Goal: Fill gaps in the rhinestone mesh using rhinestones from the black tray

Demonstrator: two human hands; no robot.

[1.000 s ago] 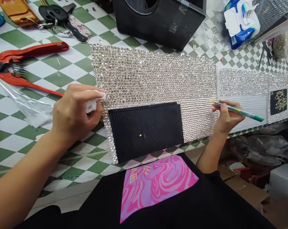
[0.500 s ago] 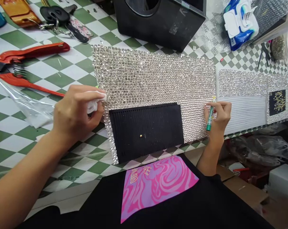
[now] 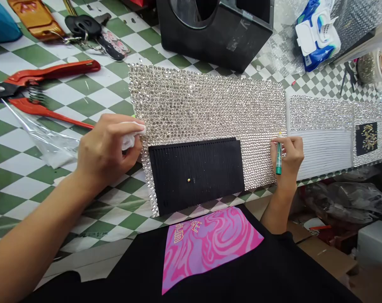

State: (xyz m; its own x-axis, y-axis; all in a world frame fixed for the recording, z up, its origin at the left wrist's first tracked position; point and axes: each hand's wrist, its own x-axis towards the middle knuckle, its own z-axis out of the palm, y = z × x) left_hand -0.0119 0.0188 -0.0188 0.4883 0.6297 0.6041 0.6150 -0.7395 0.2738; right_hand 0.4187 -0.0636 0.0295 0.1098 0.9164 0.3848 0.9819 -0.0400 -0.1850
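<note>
A large sheet covered in clear rhinestones [image 3: 209, 105] lies on the checkered table. A black ribbed panel [image 3: 195, 172] with one small gold stud rests on its near part. My left hand [image 3: 107, 149] is closed on a white wad of tissue [image 3: 129, 136] and presses at the sheet's left edge. My right hand [image 3: 288, 153] grips a green pen [image 3: 278, 158] upright, its tip touching the sheet's right edge.
Red-handled pliers [image 3: 39, 90] and a clear plastic bag [image 3: 48, 145] lie at left. Keys [image 3: 92, 31] and a black box [image 3: 216, 27] sit at the back. A wet-wipes pack [image 3: 319, 33] is back right. A second rhinestone strip with white ribbing [image 3: 326, 134] runs right, by the table edge.
My right hand turned the green pen from lying sideways to standing upright at the sheet's right edge. My left hand stayed on the tissue. The view shifted slightly.
</note>
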